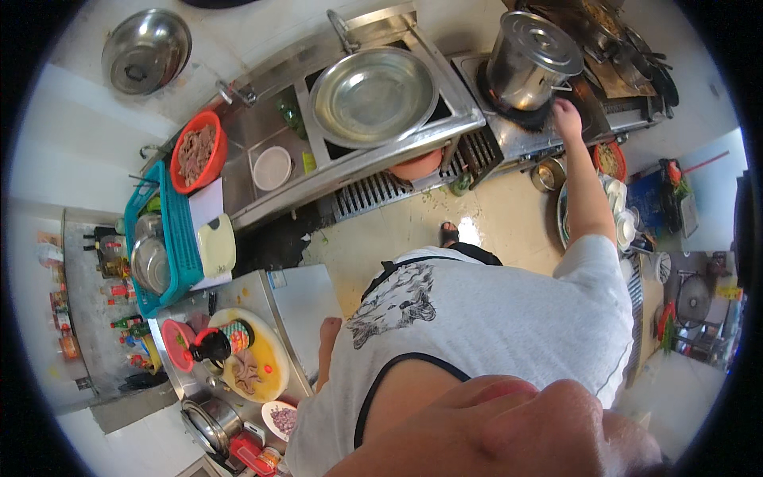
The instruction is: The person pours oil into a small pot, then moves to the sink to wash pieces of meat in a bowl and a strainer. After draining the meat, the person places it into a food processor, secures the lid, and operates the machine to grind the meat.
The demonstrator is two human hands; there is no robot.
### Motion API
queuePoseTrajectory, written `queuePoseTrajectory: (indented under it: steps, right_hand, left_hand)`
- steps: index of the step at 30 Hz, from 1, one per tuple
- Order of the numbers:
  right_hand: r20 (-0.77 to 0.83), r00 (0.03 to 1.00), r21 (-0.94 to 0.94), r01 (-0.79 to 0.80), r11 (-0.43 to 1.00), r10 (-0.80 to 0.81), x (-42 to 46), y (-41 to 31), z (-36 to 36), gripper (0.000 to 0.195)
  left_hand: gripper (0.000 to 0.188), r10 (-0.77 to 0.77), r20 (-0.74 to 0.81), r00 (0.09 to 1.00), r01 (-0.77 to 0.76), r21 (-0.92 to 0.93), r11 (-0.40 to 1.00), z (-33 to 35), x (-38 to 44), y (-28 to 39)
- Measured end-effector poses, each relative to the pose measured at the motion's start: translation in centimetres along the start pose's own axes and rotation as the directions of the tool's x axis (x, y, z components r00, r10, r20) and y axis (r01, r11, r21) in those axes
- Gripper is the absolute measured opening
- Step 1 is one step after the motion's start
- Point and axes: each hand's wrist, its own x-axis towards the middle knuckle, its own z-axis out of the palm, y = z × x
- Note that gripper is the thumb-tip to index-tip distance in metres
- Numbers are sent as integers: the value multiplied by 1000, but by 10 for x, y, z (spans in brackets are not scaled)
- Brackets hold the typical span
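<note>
My right hand (566, 120) reaches out to the gas stove (518, 134), close beside the lower side of a tall lidded steel stockpot (515, 74). The pot's side handle is just above the hand. The fingers are too hidden to show whether they grip anything. My left hand (331, 329) hangs low by my side with curled fingers, in front of a pale cabinet door (307, 292); nothing shows in it. To its left on the steel counter, a round cutting board (277, 358) bears a piece of raw meat (245, 371) and a dark-capped bottle (229, 340).
A wide steel basin (375, 98) rests over the sink unit (459, 116). Raw meat fills a red basin (223, 152) beside a teal basket (173, 238). Stacked dishes (623, 229) stand low at right, near a steel pot (547, 176). The tiled floor (381, 238) looks wet.
</note>
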Motion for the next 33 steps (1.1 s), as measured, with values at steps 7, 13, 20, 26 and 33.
queuePoseTrajectory:
  steps: [7,13,20,26,33]
  right_hand:
    - [87,996,-419,48,907,-12,221,-61,-3,42]
    - [307,939,-629,77,773,157,308,-50,33,47]
    - [384,894,-644,80,761,231,321,-58,47,54]
    - [427,878,-366,-50,929,216,359,-51,-3,64]
    - [444,891,-31,-92,995,96,402,-55,-29,42]
  left_hand:
    - [24,-232,-40,972,218,-225,950,63,-5,81]
    - [23,-484,-53,874,364,-589,721,79,-2,129]
    - [19,-110,-230,967,130,72,989,86,-22,132]
    - [19,-305,-47,951,303,-41,952,95,-13,145]
    - [18,-592,150,792,506,-703,500,102,2,163]
